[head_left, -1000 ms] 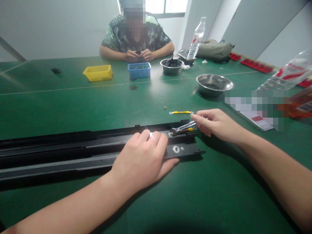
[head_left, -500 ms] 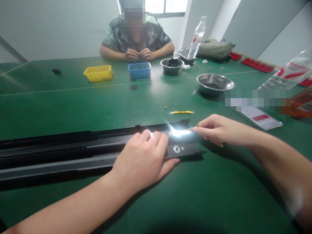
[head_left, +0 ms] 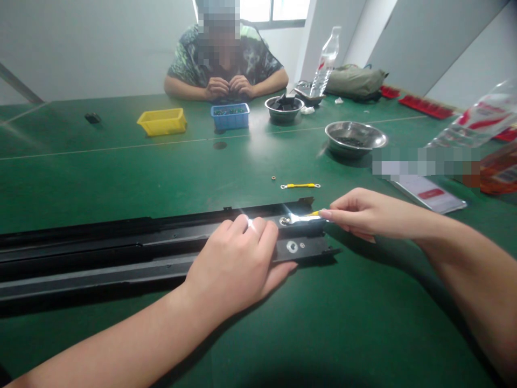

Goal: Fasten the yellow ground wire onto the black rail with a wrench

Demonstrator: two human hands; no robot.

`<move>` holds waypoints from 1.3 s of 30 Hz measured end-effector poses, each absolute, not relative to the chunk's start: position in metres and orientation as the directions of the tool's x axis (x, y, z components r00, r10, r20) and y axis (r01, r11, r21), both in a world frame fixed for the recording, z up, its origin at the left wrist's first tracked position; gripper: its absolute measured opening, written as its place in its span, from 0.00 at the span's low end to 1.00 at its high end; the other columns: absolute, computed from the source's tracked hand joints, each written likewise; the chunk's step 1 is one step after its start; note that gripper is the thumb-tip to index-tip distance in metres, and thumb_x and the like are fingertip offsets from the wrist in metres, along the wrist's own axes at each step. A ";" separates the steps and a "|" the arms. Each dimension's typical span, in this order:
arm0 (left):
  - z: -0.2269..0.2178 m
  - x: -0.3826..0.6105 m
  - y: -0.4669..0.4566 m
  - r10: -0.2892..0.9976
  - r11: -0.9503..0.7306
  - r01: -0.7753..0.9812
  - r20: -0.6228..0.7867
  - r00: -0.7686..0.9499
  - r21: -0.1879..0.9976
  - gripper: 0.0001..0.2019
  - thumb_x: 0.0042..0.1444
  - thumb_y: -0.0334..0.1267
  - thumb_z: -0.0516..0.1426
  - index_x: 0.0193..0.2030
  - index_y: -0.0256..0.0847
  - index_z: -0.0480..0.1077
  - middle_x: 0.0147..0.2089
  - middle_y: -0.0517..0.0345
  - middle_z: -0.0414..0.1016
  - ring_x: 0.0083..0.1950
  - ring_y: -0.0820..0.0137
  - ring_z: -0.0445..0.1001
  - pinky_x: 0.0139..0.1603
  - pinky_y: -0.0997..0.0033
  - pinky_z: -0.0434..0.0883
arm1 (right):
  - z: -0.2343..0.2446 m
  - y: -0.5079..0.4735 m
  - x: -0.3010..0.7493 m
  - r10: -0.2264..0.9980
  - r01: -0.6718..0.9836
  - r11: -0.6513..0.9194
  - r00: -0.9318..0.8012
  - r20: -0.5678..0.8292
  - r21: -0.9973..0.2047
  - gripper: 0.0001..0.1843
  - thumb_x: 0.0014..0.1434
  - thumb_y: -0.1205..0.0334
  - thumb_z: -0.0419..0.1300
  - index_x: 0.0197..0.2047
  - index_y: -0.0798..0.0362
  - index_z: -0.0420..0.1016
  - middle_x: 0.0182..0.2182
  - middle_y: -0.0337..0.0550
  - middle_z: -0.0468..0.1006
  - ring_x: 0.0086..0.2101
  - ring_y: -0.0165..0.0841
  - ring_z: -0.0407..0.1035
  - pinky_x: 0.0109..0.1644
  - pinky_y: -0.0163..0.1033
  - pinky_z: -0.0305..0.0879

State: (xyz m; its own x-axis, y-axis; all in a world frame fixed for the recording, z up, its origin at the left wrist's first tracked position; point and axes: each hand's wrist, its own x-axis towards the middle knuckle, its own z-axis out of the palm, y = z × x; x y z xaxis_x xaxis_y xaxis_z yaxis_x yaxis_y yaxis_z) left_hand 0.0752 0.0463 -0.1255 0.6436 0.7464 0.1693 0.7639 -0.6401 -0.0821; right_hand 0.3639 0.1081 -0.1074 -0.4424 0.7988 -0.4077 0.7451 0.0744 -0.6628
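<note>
My left hand point(head_left: 238, 258) is closed over the near end of a long black metal rail point(head_left: 100, 245), fingers across its top and thumb along its front side. Between finger and thumb, my right hand point(head_left: 359, 213) pinches a shiny wrench point(head_left: 302, 217). The wrench's head sits at a nut point(head_left: 285, 221) on the rail. A bit of yellow shows beside the wrench, partly hidden by my fingers. In the strip in front is a round silvery hole point(head_left: 292, 247). Behind the rail lie a short yellow cable with ring terminals point(head_left: 301, 186) and a small brass-coloured nut point(head_left: 273, 178).
A yellow bin point(head_left: 162, 122), a blue bin of small parts point(head_left: 230, 116) and two metal bowls, one nearer point(head_left: 355, 129), stand farther back. On the right are a phone point(head_left: 432, 194) and bottles. Across the table sits a person point(head_left: 226, 64), hands together.
The wrench has turned slightly and its strong glare has faded, showing its head and the yellow beside it. My left hand stays on the rail.
</note>
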 end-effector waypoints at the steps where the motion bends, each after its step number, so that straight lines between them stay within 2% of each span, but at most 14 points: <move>1: -0.125 0.075 0.046 0.747 -0.639 0.764 0.170 0.643 -0.083 0.23 0.68 0.59 0.48 0.48 0.39 0.68 0.42 0.49 0.72 0.43 0.54 0.68 0.43 0.52 0.69 | -0.107 0.108 0.364 0.799 0.745 0.073 -0.442 -0.408 -0.663 0.31 0.67 0.37 0.57 0.21 0.52 0.65 0.14 0.37 0.67 0.17 0.28 0.59 0.23 0.37 0.52; 6: -0.125 0.075 0.045 0.748 -0.639 0.765 0.165 0.643 -0.084 0.23 0.68 0.59 0.48 0.49 0.39 0.68 0.42 0.48 0.72 0.44 0.54 0.69 0.43 0.52 0.69 | -0.107 0.108 0.363 0.793 0.734 0.011 -0.419 -0.441 -0.679 0.33 0.66 0.34 0.56 0.21 0.52 0.66 0.13 0.38 0.66 0.16 0.28 0.59 0.22 0.37 0.52; 10: -0.125 0.075 0.045 0.750 -0.637 0.767 0.165 0.641 -0.085 0.23 0.68 0.59 0.48 0.48 0.40 0.68 0.42 0.49 0.72 0.44 0.54 0.69 0.43 0.52 0.69 | -0.108 0.109 0.364 0.819 0.712 -0.050 -0.372 -0.437 -0.700 0.33 0.63 0.33 0.59 0.20 0.51 0.65 0.13 0.36 0.65 0.15 0.28 0.60 0.21 0.37 0.52; 12: -0.125 0.075 0.045 0.748 -0.637 0.766 0.172 0.641 -0.085 0.23 0.68 0.59 0.48 0.48 0.40 0.68 0.42 0.49 0.72 0.44 0.54 0.69 0.43 0.52 0.69 | -0.108 0.110 0.363 0.870 0.701 -0.049 -0.320 -0.376 -0.711 0.32 0.62 0.32 0.60 0.22 0.51 0.66 0.14 0.36 0.66 0.15 0.29 0.61 0.21 0.37 0.53; 15: -0.125 0.075 0.045 0.743 -0.641 0.763 0.183 0.644 -0.081 0.22 0.67 0.59 0.50 0.48 0.39 0.68 0.42 0.49 0.72 0.43 0.54 0.69 0.42 0.53 0.69 | -0.106 0.110 0.361 0.948 0.697 0.037 -0.252 -0.196 -0.716 0.30 0.64 0.33 0.59 0.25 0.50 0.69 0.14 0.37 0.68 0.17 0.30 0.62 0.24 0.39 0.55; 17: -0.125 0.075 0.045 0.741 -0.643 0.761 0.186 0.645 -0.080 0.23 0.67 0.59 0.50 0.47 0.39 0.68 0.42 0.48 0.72 0.43 0.54 0.69 0.42 0.53 0.69 | -0.104 0.109 0.358 0.965 0.673 0.109 -0.248 -0.084 -0.731 0.29 0.65 0.34 0.58 0.24 0.49 0.68 0.14 0.38 0.69 0.18 0.30 0.62 0.26 0.40 0.55; 20: -0.124 0.075 0.045 0.740 -0.644 0.761 0.186 0.646 -0.082 0.23 0.67 0.59 0.50 0.47 0.39 0.68 0.42 0.49 0.72 0.43 0.54 0.69 0.42 0.52 0.69 | -0.102 0.107 0.355 0.963 0.610 0.164 -0.269 -0.008 -0.775 0.30 0.66 0.36 0.59 0.22 0.49 0.66 0.15 0.38 0.69 0.19 0.30 0.61 0.28 0.41 0.56; 30: -0.125 0.075 0.046 0.745 -0.639 0.764 0.178 0.643 -0.083 0.22 0.68 0.59 0.49 0.47 0.40 0.67 0.42 0.50 0.71 0.44 0.53 0.69 0.43 0.51 0.69 | -0.114 0.107 0.347 0.949 0.555 0.186 -0.315 0.003 -0.811 0.29 0.68 0.38 0.58 0.23 0.50 0.66 0.17 0.36 0.68 0.20 0.29 0.62 0.29 0.40 0.57; 39: -0.125 0.075 0.045 0.736 -0.645 0.760 0.200 0.646 -0.083 0.22 0.67 0.59 0.51 0.46 0.39 0.69 0.42 0.49 0.72 0.43 0.55 0.69 0.42 0.53 0.69 | -0.126 0.113 0.348 0.950 0.520 0.132 -0.309 -0.041 -0.844 0.27 0.67 0.39 0.59 0.25 0.49 0.65 0.17 0.34 0.67 0.19 0.29 0.61 0.27 0.39 0.55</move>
